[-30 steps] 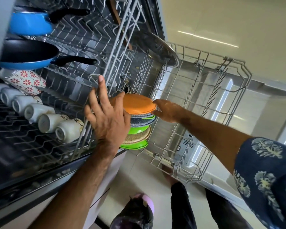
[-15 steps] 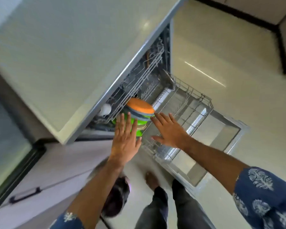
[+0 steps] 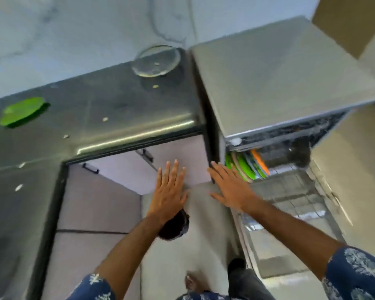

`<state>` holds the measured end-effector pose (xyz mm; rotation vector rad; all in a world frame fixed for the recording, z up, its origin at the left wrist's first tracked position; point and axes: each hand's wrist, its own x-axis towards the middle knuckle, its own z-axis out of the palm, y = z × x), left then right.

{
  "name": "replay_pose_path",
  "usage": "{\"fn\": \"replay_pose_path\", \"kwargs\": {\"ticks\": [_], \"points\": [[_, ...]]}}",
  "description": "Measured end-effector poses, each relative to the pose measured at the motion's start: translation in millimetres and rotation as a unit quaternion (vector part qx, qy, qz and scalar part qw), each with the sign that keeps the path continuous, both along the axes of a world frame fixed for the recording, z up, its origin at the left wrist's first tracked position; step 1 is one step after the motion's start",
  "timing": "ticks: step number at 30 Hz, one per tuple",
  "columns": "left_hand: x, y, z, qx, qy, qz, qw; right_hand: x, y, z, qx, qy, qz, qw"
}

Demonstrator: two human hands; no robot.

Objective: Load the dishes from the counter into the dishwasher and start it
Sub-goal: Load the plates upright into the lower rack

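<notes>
Before the open dishwasher (image 3: 290, 87), both hands are held out empty, the fingers of the left hand (image 3: 168, 195) and right hand (image 3: 232, 189) straight and spread. Coloured plates (image 3: 250, 165) are stood on edge in the lower rack (image 3: 290, 191). On the dark glossy worktop (image 3: 108, 109), a green plate (image 3: 23, 111) and round glass lid (image 3: 156, 60) are seen.

You have nothing to read here: no words, brand marks, numbers or signs show anywhere in your view, and the whole frame is smeared by motion, so anything small would be lost in the blur.
</notes>
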<state>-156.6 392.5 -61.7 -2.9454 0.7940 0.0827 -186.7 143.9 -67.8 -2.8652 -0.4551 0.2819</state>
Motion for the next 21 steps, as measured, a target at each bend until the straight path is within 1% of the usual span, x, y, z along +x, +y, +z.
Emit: {"fn": "replay_pose_path", "kwargs": {"ticks": [4, 6, 10, 12, 17, 21], "points": [[-22, 111, 30, 0.004, -0.016, 0.076, 0.997, 29, 88, 51, -0.018, -0.054, 0.065, 0.996], [-31, 163, 45, 0.006, -0.022, 0.133, 0.991, 41, 133, 71, -0.024, -0.084, 0.104, 0.991], [-50, 245, 69, 0.002, -0.051, 0.226, 0.973, 61, 212, 101, -0.007, -0.102, 0.17, 0.98], [-57, 275, 75, -0.007, -0.061, 0.258, 0.964, 70, 243, 112, 0.002, -0.112, 0.197, 0.974], [-65, 338, 74, -0.026, -0.055, 0.339, 0.939, 103, 316, 125, 0.002, -0.115, 0.259, 0.959], [-54, 380, 58, -0.028, -0.037, 0.386, 0.921, 147, 362, 124, 0.005, -0.111, 0.294, 0.949]]}}
